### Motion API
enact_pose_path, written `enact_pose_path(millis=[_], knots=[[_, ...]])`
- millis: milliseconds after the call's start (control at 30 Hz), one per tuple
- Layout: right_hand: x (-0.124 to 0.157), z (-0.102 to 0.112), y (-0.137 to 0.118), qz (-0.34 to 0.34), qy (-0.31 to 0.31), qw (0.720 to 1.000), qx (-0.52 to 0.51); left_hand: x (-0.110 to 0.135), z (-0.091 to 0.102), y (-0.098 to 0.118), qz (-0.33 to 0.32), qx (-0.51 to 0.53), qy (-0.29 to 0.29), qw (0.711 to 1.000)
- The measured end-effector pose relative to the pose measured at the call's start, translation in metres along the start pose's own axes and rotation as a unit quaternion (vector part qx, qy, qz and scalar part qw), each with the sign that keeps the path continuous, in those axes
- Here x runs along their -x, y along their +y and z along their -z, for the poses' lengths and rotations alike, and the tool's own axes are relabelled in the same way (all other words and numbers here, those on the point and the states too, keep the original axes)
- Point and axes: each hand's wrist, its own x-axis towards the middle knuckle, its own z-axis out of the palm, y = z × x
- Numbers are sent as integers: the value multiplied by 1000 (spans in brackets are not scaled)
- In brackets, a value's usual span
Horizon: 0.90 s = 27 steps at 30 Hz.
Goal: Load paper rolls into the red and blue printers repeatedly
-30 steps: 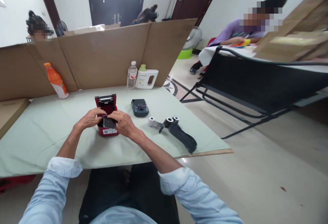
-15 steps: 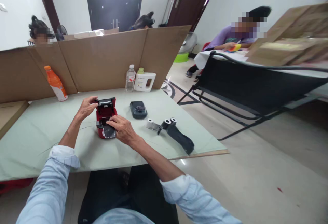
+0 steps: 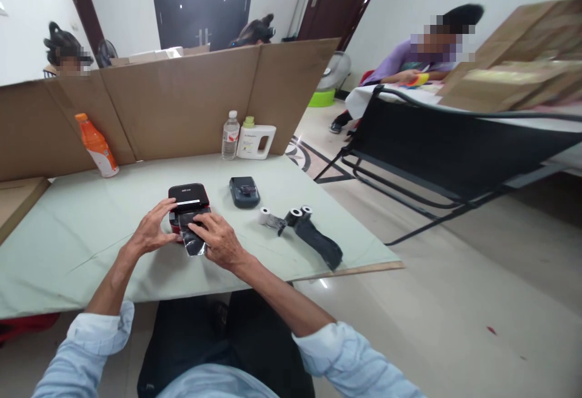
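A small red and black receipt printer (image 3: pixel 188 193) stands on the table in front of me, its black lid down or nearly down. From its front hangs a shiny black paper strip (image 3: pixel 194 245). My left hand (image 3: pixel 153 228) grips the printer's left side, fingers by the lid's edge and thumb low at the front. With fingers bent over the strip, my right hand (image 3: pixel 222 241) holds it against the printer's front; the fingertips are partly hidden. Right of the printer lies a dark handheld printer (image 3: pixel 244 192). Paper rolls (image 3: pixel 295 213) with a loose black strip (image 3: pixel 321 243) lie farther right.
Along the back stands a cardboard partition (image 3: pixel 182 107), with an orange bottle (image 3: pixel 96 146), a water bottle (image 3: pixel 230 136) and a white jug (image 3: pixel 256 141) before it. A cardboard box (image 3: pixel 20 204) sits at left. Beyond the table are a black folding frame (image 3: pixel 454 137) and other people.
The printer's lid has swung down from raised. My left hand has moved from the lid's top to the printer's side. My right hand stays on the strip, which reaches farther out front.
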Motion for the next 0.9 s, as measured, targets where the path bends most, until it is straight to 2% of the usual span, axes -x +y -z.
enact_pose_path(millis=[133, 233, 367, 567, 700, 800, 900], knots=[[-6, 6, 16, -66, -12, 998, -4, 2, -15, 0, 2, -35, 45, 998], [-12, 11, 34, -116, -65, 991, -11, 3, -21, -1, -4, -41, 64, 997], [-12, 9, 45, -137, -123, 983, -19, 7, -27, -5, 15, -34, 71, 997], [0, -2, 47, -171, -103, 978, -57, 10, -37, -5, 62, -40, 82, 994], [0, -5, 46, -194, -99, 971, -98, 9, -34, -2, 111, -35, 54, 992], [-2, -6, 39, -250, -91, 951, -155, 7, -30, 2, 134, -25, 40, 990], [-2, -9, 30, -299, -78, 925, -221, 6, -35, 6, 143, -8, 29, 989]])
